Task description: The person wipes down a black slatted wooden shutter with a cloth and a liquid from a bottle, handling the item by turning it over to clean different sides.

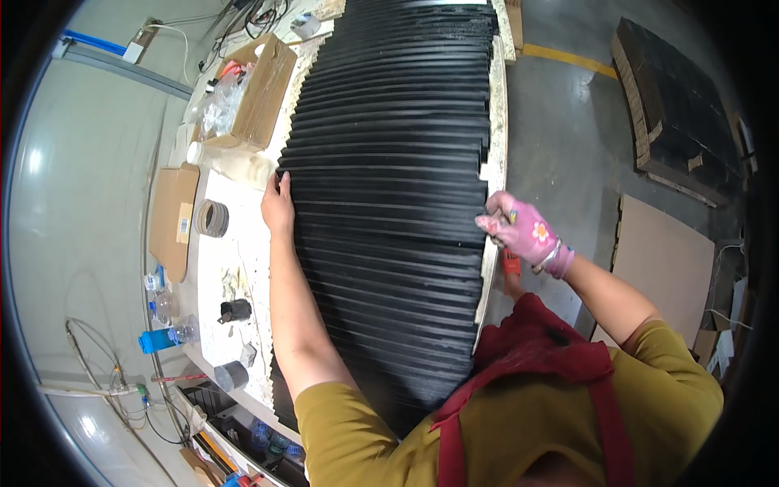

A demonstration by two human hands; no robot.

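Long black ribbed strips (389, 195) lie side by side across the bench in front of me, forming one broad dark sheet. My left hand (278, 209), bare, rests at their left ends, with its fingers stretched forward and slightly apart against the edge. At the right ends is my right hand (518, 227), in a pink glove with a flower on its back. Its fingers are curled together beside the strip edge. Whatever they may hold is too small to make out.
Left on the bench stand an open cardboard box (264, 93) with plastic bags, a tape roll (213, 218), a black cup-like piece (235, 311) and a grey cylinder (231, 377). Bottles (165, 307) line the far-left edge. A dark stack (677, 105) sits on the floor at right.
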